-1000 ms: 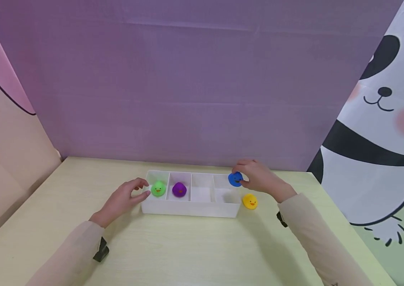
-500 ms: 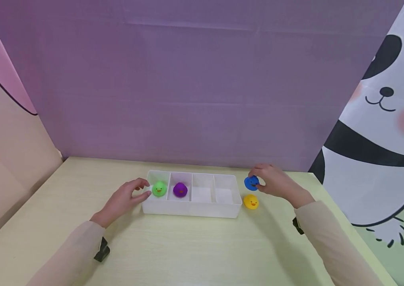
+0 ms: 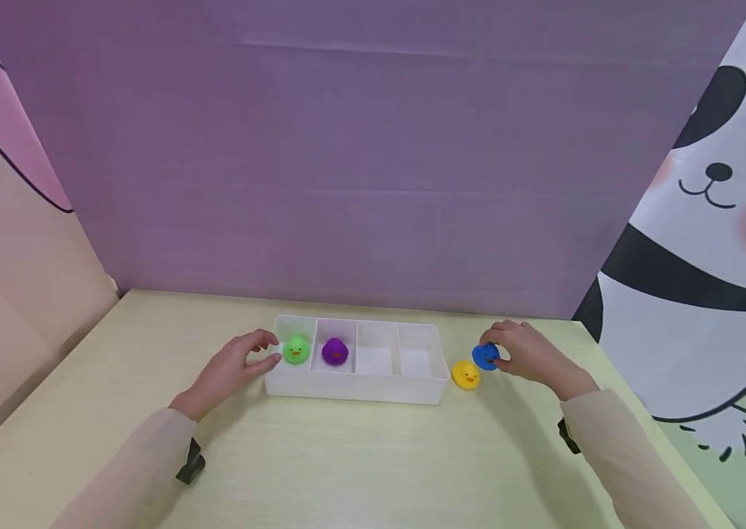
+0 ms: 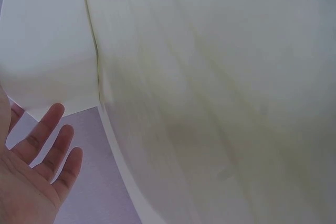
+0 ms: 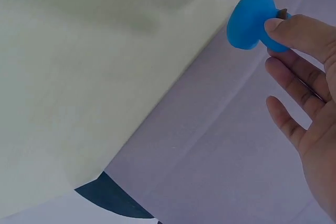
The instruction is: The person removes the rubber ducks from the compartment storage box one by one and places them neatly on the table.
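My right hand (image 3: 531, 355) pinches a blue toy duck (image 3: 484, 356) between thumb and fingers, to the right of the white divided box (image 3: 355, 387). In the right wrist view the blue duck's rounded base shows, with the thumb on its side. A yellow toy duck (image 3: 465, 375) stands on the table just left of it, by the box's right end. At the box's left end my left hand (image 3: 230, 367) rests with fingers spread and holds nothing. A green toy duck (image 3: 296, 350) sits in the leftmost compartment, and a purple toy duck (image 3: 335, 352) in the one beside it.
The pale wooden table (image 3: 346, 463) meets a purple backdrop (image 3: 360, 162) behind the box. A panda-printed panel (image 3: 697, 330) stands along the right side, and a pink and beige one (image 3: 9, 294) on the left.
My right hand has carried the blue duck rightward from above the box's right compartment and lowered it beside the yellow duck. The left hand stays at the box's left end.
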{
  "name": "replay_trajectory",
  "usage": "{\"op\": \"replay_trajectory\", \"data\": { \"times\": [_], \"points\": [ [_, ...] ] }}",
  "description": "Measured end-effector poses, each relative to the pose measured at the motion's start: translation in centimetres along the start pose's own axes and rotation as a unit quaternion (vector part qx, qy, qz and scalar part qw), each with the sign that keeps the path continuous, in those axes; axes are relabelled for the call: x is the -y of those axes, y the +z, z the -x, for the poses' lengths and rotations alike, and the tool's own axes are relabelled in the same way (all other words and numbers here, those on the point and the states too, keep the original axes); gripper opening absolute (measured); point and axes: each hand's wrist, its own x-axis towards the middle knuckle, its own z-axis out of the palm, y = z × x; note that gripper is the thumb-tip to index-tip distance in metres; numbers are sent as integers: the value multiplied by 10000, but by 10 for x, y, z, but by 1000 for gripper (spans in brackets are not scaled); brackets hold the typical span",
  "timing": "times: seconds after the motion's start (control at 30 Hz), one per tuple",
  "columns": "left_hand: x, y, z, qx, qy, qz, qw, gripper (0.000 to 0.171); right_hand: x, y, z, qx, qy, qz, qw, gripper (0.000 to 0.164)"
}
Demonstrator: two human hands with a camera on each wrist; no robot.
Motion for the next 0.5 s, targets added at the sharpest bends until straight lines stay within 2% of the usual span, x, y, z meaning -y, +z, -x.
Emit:
{"op": "replay_trajectory", "data": {
  "times": [0.5],
  "points": [
    [2, 1, 0, -54, 87, -20, 9999, 34, -11, 19, 15, 243, 73, -112, 9996, 31]
  ]
}}
